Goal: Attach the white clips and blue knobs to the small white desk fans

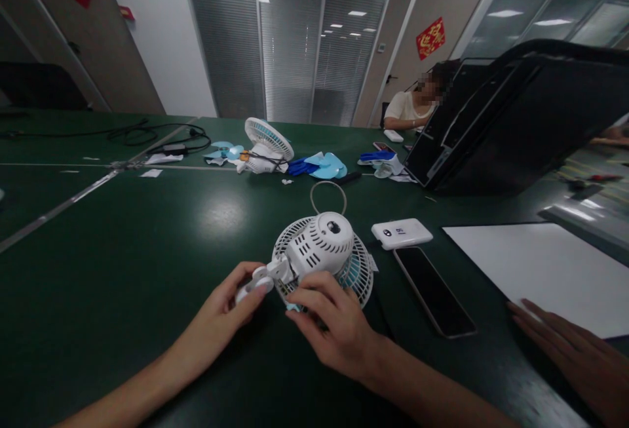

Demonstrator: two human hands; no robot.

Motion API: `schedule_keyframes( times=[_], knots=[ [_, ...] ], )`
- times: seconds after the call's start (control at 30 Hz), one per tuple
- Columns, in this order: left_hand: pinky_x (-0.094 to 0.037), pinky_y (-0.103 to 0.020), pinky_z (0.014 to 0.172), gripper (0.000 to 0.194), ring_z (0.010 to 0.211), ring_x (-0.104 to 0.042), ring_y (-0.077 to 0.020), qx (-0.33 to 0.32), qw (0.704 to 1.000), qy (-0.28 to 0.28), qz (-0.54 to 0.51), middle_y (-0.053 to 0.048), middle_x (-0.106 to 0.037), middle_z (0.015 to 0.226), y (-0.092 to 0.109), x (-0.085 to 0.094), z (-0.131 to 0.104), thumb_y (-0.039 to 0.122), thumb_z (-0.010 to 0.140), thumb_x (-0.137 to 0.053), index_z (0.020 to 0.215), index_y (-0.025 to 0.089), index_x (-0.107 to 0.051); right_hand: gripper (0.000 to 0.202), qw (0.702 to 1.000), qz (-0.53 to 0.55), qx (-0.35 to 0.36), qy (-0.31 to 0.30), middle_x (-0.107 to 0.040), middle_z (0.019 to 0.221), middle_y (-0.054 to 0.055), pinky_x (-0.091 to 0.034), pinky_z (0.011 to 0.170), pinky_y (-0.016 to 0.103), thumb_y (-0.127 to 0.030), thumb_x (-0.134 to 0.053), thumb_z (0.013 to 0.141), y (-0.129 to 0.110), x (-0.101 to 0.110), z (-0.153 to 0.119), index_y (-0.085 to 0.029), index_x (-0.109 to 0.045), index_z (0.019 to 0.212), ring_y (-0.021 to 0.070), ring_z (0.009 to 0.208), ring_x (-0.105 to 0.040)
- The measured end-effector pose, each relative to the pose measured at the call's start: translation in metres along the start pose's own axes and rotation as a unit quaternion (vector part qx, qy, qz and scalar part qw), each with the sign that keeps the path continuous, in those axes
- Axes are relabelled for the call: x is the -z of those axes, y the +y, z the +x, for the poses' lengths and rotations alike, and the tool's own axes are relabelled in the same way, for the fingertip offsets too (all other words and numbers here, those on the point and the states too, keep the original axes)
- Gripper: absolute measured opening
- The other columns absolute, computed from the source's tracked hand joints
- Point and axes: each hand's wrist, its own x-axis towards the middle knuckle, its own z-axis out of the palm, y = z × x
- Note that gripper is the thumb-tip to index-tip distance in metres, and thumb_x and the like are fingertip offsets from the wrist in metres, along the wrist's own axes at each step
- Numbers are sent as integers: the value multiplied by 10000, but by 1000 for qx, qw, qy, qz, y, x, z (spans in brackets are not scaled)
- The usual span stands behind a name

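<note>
A small white fan (322, 244) lies face down on the green table, its motor housing upward and its round grille beneath. My left hand (240, 297) grips the white jointed bracket (262, 277) at the fan's left end. Beside the lower left rim of the grille, my right hand (334, 323) is closed in a pinch. A small light-blue piece (293, 307) shows between its thumb and forefinger; what kind of part it is I cannot make out. A thin pale ring (328, 183) lies just behind the fan.
Right of the fan are a white device (401, 234) and a dark phone (435, 290). Another person's hand (574, 349) rests by a white sheet (550, 271). Behind stand a second fan (268, 143), blue gloves (302, 166), cables (142, 130) and a large black case (521, 120). One person (410, 110) sits beyond.
</note>
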Motion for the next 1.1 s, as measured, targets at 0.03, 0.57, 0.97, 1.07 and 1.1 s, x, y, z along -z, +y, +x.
schedule_keyframes(
  times=[0.03, 0.57, 0.97, 1.07, 1.1],
  knots=[
    [-504, -281, 607, 312, 740, -617, -215, -17, 1000, 0, 10, -27, -663, 872, -1, -2, 0, 485, 888, -637, 1129, 286, -629, 203, 1000, 3, 3, 5, -644, 1082, 50, -496, 681, 283, -247, -562, 976, 0, 0, 0, -245, -566, 1179, 150, 889, -652],
    [-457, -451, 1089, 400, 1259, -583, -310, -115, 988, 13, 103, -52, -649, 1356, -26, -4, 1, 393, 975, -570, 1370, 345, -603, 378, 995, -89, 38, 30, -657, 1251, 69, -571, 789, 240, -104, -514, 969, 0, 4, -3, -196, -561, 1332, 146, 1111, -654],
    [-485, -476, 1059, 517, 1263, -585, -315, -170, 978, -53, 112, -60, -617, 1416, -24, -1, -6, 324, 933, -665, 1433, 361, -541, 350, 986, -102, 110, 66, -712, 1207, 70, -593, 868, 227, -78, -575, 951, 1, 7, -3, -150, -606, 1292, 134, 1086, -684],
    [-533, -430, 979, 497, 1180, -629, -301, -179, 977, -57, 96, -80, -656, 1347, -21, -2, -5, 316, 933, -667, 1420, 311, -563, 329, 982, -99, 143, 77, -712, 1200, 84, -592, 875, 228, -42, -520, 960, 1, 9, 0, -126, -631, 1258, 131, 1068, -690],
    [-535, -422, 970, 498, 1171, -632, -298, -182, 977, -55, 92, -81, -659, 1340, -20, -3, -4, 312, 932, -669, 1419, 305, -564, 313, 982, -99, 138, 83, -719, 1180, 84, -589, 891, 233, -44, -532, 957, 1, 9, 1, -119, -641, 1241, 132, 1065, -691]
  ],
)
